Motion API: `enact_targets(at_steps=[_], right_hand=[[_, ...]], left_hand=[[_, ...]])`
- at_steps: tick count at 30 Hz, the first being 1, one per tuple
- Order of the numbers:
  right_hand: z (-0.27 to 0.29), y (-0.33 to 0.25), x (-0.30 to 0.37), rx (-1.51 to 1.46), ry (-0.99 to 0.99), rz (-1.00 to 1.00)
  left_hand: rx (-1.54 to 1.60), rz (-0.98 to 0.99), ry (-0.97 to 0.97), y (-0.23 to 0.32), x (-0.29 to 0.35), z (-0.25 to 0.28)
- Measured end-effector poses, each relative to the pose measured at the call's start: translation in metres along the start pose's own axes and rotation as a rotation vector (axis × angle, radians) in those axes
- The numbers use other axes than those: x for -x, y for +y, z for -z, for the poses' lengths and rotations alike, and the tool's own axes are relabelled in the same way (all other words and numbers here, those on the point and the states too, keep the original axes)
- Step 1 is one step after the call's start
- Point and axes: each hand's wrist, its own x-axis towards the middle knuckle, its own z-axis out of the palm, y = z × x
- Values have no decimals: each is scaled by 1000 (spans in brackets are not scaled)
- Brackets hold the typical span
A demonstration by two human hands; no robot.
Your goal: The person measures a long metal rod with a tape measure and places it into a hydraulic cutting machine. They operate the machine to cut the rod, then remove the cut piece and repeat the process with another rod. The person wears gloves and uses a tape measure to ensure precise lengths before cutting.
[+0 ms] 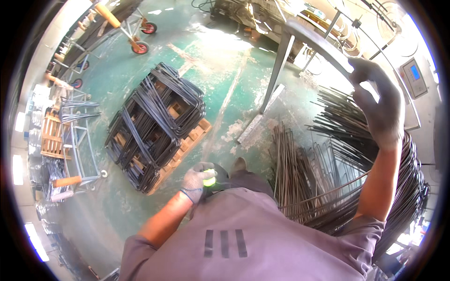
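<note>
Yellow-green object [209,178] — in left hand [195,176] (gloved)

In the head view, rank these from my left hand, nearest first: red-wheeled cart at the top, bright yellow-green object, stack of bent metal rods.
1. Bright yellow-green object: in the left hand.
2. Stack of bent metal rods: ahead, leftward, on a pallet.
3. Red-wheeled cart: beyond the stack.
</note>
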Motion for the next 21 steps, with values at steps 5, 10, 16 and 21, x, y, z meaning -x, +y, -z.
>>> enact_targets(at_steps=[5,10,16,21], right_hand=[[-84,138,-101,413,-2,-498],[-128,160,-137,485,-91,-784],[-121,171,-128,350,172,-658],[-120,158,-176,357,204,-952]], left_hand=[[236,105,-92,67,-148,-8],[-306,144,-408,113,-286,-30],[-182,224,-352,282,-393,-75],[-118,112,-339,366,-480,-88]])
